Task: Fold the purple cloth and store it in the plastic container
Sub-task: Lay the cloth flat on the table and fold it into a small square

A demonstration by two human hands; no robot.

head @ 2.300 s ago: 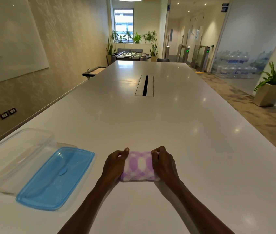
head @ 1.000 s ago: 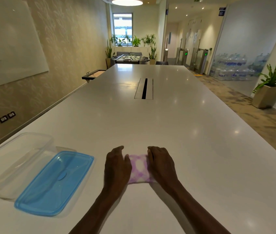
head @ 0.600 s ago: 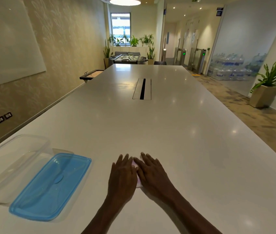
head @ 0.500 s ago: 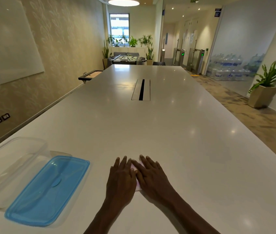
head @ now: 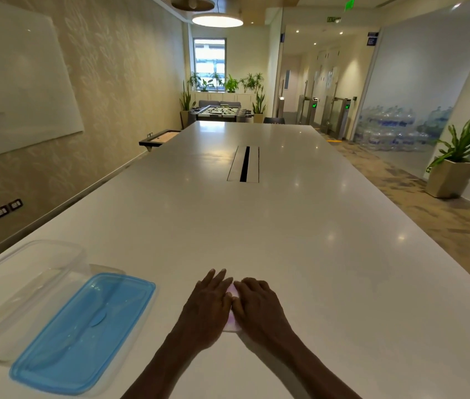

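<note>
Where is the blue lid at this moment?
In the head view, the blue lid lies on the white table at lower left, beside the clear plastic container, left of both hands.

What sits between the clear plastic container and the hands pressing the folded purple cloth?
In the head view, the blue plastic lid lies flat between the clear plastic container and the left hand; bare white table otherwise.

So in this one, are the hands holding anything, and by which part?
Nothing is gripped. The left hand and right hand lie flat, fingers straight, pressing the top of the folded purple cloth against the table.
</note>
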